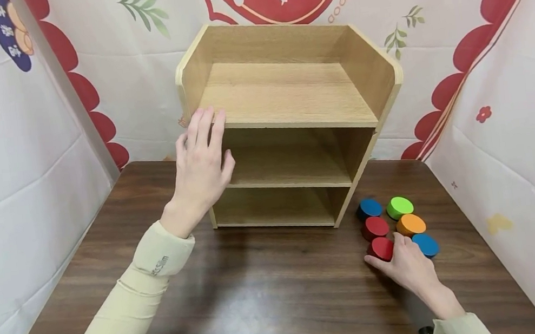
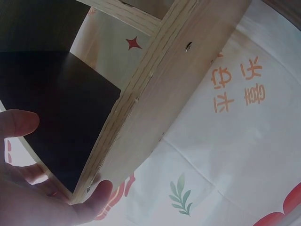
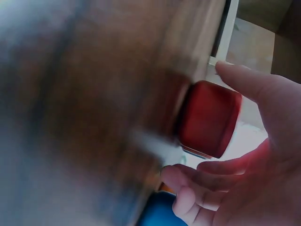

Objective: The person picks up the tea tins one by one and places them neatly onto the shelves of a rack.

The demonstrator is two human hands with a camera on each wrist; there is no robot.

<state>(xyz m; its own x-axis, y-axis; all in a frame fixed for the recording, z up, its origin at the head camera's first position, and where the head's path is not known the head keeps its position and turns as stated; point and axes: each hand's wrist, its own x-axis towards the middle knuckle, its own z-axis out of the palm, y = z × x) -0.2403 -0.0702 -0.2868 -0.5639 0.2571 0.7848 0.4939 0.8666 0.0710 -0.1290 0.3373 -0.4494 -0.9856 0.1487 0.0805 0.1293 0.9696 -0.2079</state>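
A wooden shelf (image 1: 284,92) stands on the dark table, with a railed top and two compartments below. My left hand (image 1: 200,160) rests with extended fingers at the front left corner of its top board. In the left wrist view, a fingertip (image 2: 101,193) lies by the outer side panel while the thumb (image 2: 21,123) stands apart. My right hand (image 1: 410,263) is around the nearest red cylinder (image 1: 382,249), thumb on one side and fingers on the other. In the right wrist view, gaps show between that hand (image 3: 263,160) and the red cylinder (image 3: 209,120).
Close to the red cylinder stand another red one (image 1: 375,228), a dark blue one (image 1: 370,208), a green one (image 1: 400,207), an orange one (image 1: 411,224) and a blue one (image 1: 426,245). Printed white cloth (image 1: 132,94) hangs behind and beside the table (image 1: 269,281).
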